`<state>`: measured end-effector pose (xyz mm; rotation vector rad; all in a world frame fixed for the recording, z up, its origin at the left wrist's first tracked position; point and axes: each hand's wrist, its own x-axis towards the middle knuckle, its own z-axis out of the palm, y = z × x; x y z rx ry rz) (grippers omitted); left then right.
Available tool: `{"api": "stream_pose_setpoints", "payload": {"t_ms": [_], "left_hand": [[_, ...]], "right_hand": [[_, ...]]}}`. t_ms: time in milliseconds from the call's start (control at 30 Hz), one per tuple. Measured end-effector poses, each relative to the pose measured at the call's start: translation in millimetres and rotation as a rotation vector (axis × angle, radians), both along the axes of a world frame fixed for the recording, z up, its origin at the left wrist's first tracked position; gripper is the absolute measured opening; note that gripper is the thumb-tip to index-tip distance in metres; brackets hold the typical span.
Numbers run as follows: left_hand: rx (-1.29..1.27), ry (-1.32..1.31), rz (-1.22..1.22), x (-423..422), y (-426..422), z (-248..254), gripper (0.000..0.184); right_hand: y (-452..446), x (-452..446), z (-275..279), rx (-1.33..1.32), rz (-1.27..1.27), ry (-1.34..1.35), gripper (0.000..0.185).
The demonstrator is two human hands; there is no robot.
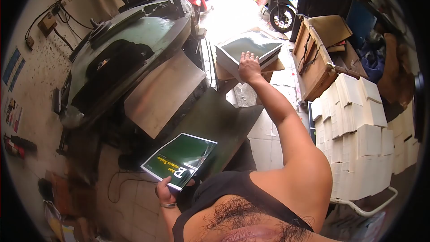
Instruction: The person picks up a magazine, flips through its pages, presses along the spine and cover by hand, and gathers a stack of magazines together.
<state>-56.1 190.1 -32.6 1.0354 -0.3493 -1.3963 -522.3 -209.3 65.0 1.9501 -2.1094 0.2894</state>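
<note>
My left hand [165, 190] grips the lower edge of a glossy dark green printed cover [177, 154], with yellow and white lettering that reads "Business Review". Its thumb lies on top; whether it is one sheet or several I cannot tell. Ahead of me, my right arm reaches out to a stack of large glossy sheets [264, 45] on a wooden stool [278, 66]. My right hand [249, 66] rests on the near corner of that stack, fingers stretched over its top. Whether a sheet is under those fingertips is not clear.
At left stands a large machine [134, 40] with a bare metal panel [165, 94]. A dark sloping board [210, 125] lies before me. On the right are a wooden cabinet [313, 62] and stacked white paper blocks [354, 139] on a white-framed cart [365, 210]. Scooters [280, 6] stand outside.
</note>
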Motion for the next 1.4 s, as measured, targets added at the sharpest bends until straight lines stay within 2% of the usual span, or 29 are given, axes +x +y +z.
{"api": "stream_pose_setpoints", "payload": {"t_ms": [167, 267, 367, 433, 467, 500, 533, 567, 600, 633, 667, 700, 767, 800, 833, 900, 1000, 1033, 1067, 1100, 1167, 1200, 1233, 1267, 1300, 1333, 1367, 1400], "left_hand": [[-0.009, -0.027, 0.016, -8.3, -2.0, 16.6, 0.037], [-0.016, 0.002, 0.033, -6.8, -2.9, 16.1, 0.038], [-0.029, 0.010, 0.042, -6.5, -3.1, 24.4, 0.039], [-0.025, 0.004, 0.058, -2.0, 0.3, 24.4, 0.040], [-0.018, 0.008, 0.075, 4.5, 1.9, 19.7, 0.040], [-0.014, 0.013, 0.114, 12.5, 4.6, 12.6, 0.041], [-0.009, 0.015, 0.124, 15.0, 8.3, 21.1, 0.043], [-0.003, 0.015, 0.131, 18.2, 12.2, 30.3, 0.045], [0.020, -0.018, 0.072, 40.2, 14.8, 20.1, 0.045], [-0.014, 0.012, 0.120, 41.8, 16.8, 23.3, 0.044], [-0.050, -0.011, 0.133, 37.6, 20.0, 40.3, 0.044], [-0.085, -0.035, 0.145, 35.0, 21.0, 55.6, 0.045], [-0.050, -0.067, 0.147, 61.1, 26.7, 46.1, 0.046], [0.076, -0.069, 0.115, 88.2, 36.1, 33.7, 0.046], [0.013, -0.106, 0.145, 76.1, 40.8, 46.9, 0.049], [-0.115, -0.179, 0.207, 49.1, 49.2, 76.9, 0.054], [-0.166, -0.069, 0.181, 27.6, 52.3, 109.6, 0.069], [-0.099, -0.098, 0.206, 30.7, 52.8, 119.0, 0.067], [-0.017, -0.129, 0.236, 33.6, 56.1, 126.8, 0.066], [0.065, -0.153, 0.268, 37.3, 60.0, 129.7, 0.065], [-0.091, -0.160, 0.289, 32.1, 51.4, 133.6, 0.057], [-0.171, -0.160, 0.297, 30.0, 47.7, 135.2, 0.054], [-0.220, -0.164, 0.303, 29.5, 40.8, 135.7, 0.054], [-0.270, -0.176, 0.308, 30.4, 32.4, 134.6, 0.053], [-0.319, -0.196, 0.318, 32.3, 22.3, 126.7, 0.052], [-0.360, -0.180, 0.310, 31.1, 12.2, 123.3, 0.051], [-0.310, 0.033, 0.242, 3.2, -3.1, 151.5, 0.053], [-0.357, 0.118, 0.070, 31.7, -17.0, 127.3, 0.054]], "right_hand": [[12.0, -6.9, 7.4, -0.110, 0.097, -0.018, 0.052], [29.6, -13.4, 45.0, 0.023, 0.159, -0.237, 0.037], [39.7, -18.6, 40.5, -0.193, 0.258, -0.194, 0.022], [63.1, -16.2, 37.1, -0.328, 0.385, -0.197, 0.014], [76.0, -16.2, 32.5, -0.427, 0.488, -0.070, 0.011], [96.6, -10.7, 32.6, -0.506, 0.610, -0.079, 0.006], [111.7, -8.3, 23.1, -0.449, 0.714, -0.120, 0.006], [137.9, 5.5, 29.7, -0.525, 0.871, -0.275, 0.006], [158.4, 13.9, 23.1, -0.515, 0.875, -0.216, 0.008], [178.7, 27.9, 21.0, -0.542, 0.962, -0.324, 0.012], [199.3, 33.4, 17.1, -0.509, 1.006, -0.235, 0.020], [216.0, 43.2, 8.9, -0.488, 1.049, -0.295, 0.025], [251.3, 61.0, -18.9, -0.325, 1.011, -0.314, 0.026], [265.4, 68.9, -38.8, -0.178, 0.985, -0.294, 0.026], [278.7, 77.7, -56.6, -0.014, 0.962, -0.297, 0.025], [297.4, 95.0, -54.6, 0.570, 0.920, -0.095, 0.032], [308.2, 106.0, -73.1, 0.494, 0.965, -0.332, 0.044], [304.0, 107.7, -66.9, 0.447, 0.944, -0.384, 0.052], [303.2, 106.2, -53.3, 0.350, 0.916, -0.498, 0.056], [294.4, 110.1, -62.2, 0.358, 0.889, -0.635, 0.055], [283.6, 111.8, -57.6, 0.362, 0.838, -0.959, 0.042], [272.0, 114.8, -64.6, 0.480, 0.782, -1.208, 0.043], [254.6, 123.0, -95.7, 0.462, 0.787, -1.499, 0.044], [250.1, 116.5, -82.6, 0.786, 0.548, -1.945, 0.055], [240.3, 111.0, -67.6, 0.953, 0.437, -2.166, 0.073], [230.0, 103.8, -57.3, 1.065, 0.458, -2.377, 0.093], [215.7, 96.4, -54.4, 1.121, 0.562, -2.507, 0.103], [201.8, 88.1, -51.6, 1.160, 0.762, -2.558, 0.109]]}}
